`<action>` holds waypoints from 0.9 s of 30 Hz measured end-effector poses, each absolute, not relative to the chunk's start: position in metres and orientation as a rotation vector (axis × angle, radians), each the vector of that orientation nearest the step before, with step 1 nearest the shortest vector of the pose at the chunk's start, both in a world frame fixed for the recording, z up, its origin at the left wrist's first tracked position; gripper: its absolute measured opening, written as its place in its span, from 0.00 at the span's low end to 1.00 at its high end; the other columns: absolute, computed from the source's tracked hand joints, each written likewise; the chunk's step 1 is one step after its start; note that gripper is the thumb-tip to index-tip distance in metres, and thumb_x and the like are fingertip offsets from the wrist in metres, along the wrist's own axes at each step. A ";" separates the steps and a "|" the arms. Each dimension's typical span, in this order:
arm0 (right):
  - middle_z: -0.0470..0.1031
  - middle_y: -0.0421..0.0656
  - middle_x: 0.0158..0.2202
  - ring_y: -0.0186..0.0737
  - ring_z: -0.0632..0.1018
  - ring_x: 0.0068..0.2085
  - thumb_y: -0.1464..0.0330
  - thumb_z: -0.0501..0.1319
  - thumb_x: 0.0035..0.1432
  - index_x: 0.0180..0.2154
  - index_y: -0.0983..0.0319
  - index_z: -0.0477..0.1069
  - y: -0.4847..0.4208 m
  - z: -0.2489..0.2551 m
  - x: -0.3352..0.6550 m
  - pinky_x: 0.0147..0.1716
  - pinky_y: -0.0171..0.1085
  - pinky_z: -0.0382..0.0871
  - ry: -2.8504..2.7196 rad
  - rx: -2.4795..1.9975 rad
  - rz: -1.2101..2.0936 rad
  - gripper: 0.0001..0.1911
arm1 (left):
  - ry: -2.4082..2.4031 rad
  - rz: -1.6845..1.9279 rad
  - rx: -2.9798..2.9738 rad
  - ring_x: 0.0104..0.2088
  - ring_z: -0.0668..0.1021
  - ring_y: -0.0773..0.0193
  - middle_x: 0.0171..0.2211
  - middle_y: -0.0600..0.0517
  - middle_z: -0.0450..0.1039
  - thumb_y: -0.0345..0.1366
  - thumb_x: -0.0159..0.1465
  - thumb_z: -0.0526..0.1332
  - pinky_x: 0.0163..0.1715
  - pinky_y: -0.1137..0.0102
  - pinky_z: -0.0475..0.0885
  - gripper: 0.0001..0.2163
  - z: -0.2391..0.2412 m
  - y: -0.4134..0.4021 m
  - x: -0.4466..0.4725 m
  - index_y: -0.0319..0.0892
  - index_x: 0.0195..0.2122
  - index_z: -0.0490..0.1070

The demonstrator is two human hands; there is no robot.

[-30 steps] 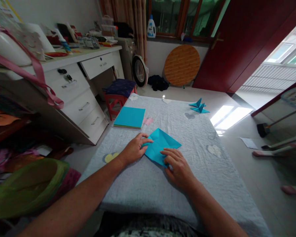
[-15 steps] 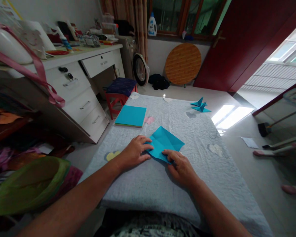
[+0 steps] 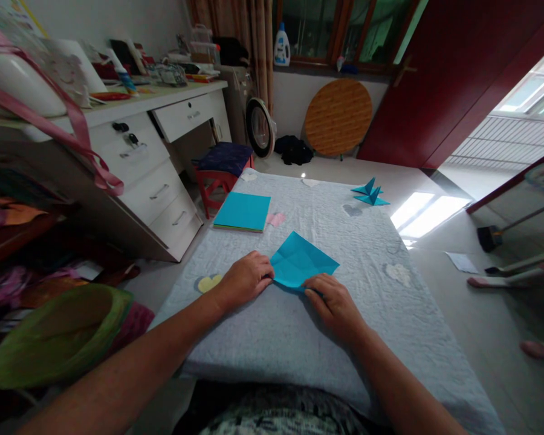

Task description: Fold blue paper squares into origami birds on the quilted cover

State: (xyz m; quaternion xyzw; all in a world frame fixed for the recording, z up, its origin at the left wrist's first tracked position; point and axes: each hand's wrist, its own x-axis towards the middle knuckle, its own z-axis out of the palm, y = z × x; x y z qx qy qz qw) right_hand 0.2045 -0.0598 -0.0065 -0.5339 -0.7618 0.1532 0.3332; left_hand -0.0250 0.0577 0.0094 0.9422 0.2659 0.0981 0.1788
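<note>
A creased blue sheet of origami paper (image 3: 301, 258) lies on the cloth-covered table (image 3: 263, 338), turned cornerwise to me. My left hand (image 3: 249, 275) pinches its left corner between thumb and fingers. At the near edge, my right hand (image 3: 333, 299) is closed on the paper, which curves up slightly between the two hands. Beyond my left hand rests a stack of square paper (image 3: 242, 211) with a blue sheet on top. Folded blue paper figures (image 3: 370, 194) with pointed wings stand near the far right corner of the table.
A red stool (image 3: 220, 175) with a dark cushion stands past the table's far left corner. White drawers (image 3: 149, 187) are on the left, with a green-rimmed bin (image 3: 58, 338) nearer me. A broom (image 3: 489, 237) is on the floor at right.
My left fingers have drawn back from lying over the paper to pinching its left corner. My right fingers have moved to the near edge, and the near corner appears turned up.
</note>
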 end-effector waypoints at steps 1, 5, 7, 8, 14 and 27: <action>0.77 0.44 0.34 0.41 0.76 0.37 0.66 0.52 0.69 0.37 0.60 0.71 -0.059 -0.008 0.205 0.40 0.39 0.67 -1.964 -1.436 0.392 0.11 | 0.780 0.264 2.634 0.41 0.73 0.57 0.35 0.48 0.75 0.31 0.65 0.63 0.44 0.64 0.67 0.04 0.011 0.057 -0.027 0.40 0.34 0.76; 0.74 0.42 0.29 0.40 0.75 0.32 0.64 0.52 0.69 0.33 0.60 0.70 -0.057 -0.013 0.204 0.34 0.36 0.65 -1.871 -1.585 0.322 0.14 | 0.832 0.272 2.541 0.42 0.72 0.58 0.35 0.49 0.74 0.31 0.65 0.62 0.45 0.64 0.67 0.05 0.013 0.052 -0.034 0.41 0.33 0.76; 0.72 0.41 0.26 0.39 0.74 0.29 0.63 0.52 0.68 0.31 0.59 0.69 -0.054 -0.014 0.203 0.32 0.36 0.63 -1.828 -1.636 0.287 0.14 | 0.849 0.296 2.515 0.43 0.71 0.57 0.36 0.49 0.73 0.31 0.65 0.62 0.45 0.64 0.67 0.04 0.011 0.050 -0.036 0.41 0.33 0.76; 0.71 0.40 0.25 0.39 0.73 0.29 0.62 0.52 0.68 0.31 0.59 0.68 -0.053 -0.014 0.202 0.31 0.35 0.63 -1.805 -1.659 0.279 0.14 | 0.858 0.311 2.502 0.43 0.71 0.57 0.36 0.49 0.72 0.31 0.64 0.62 0.46 0.63 0.67 0.04 0.010 0.050 -0.037 0.41 0.33 0.77; 0.70 0.40 0.25 0.39 0.73 0.27 0.62 0.53 0.66 0.30 0.59 0.66 -0.046 -0.015 0.198 0.30 0.36 0.61 -1.710 -1.772 0.285 0.13 | 0.906 0.414 2.436 0.44 0.70 0.56 0.38 0.49 0.71 0.34 0.65 0.62 0.48 0.61 0.67 0.05 0.004 0.047 -0.041 0.42 0.34 0.77; 0.74 0.42 0.28 0.41 0.74 0.30 0.63 0.54 0.63 0.32 0.59 0.67 -0.042 -0.016 0.197 0.33 0.37 0.62 -1.657 -1.858 0.315 0.09 | 1.031 0.493 2.508 0.43 0.71 0.56 0.38 0.49 0.70 0.32 0.65 0.59 0.48 0.59 0.68 0.05 -0.004 0.046 -0.039 0.41 0.33 0.73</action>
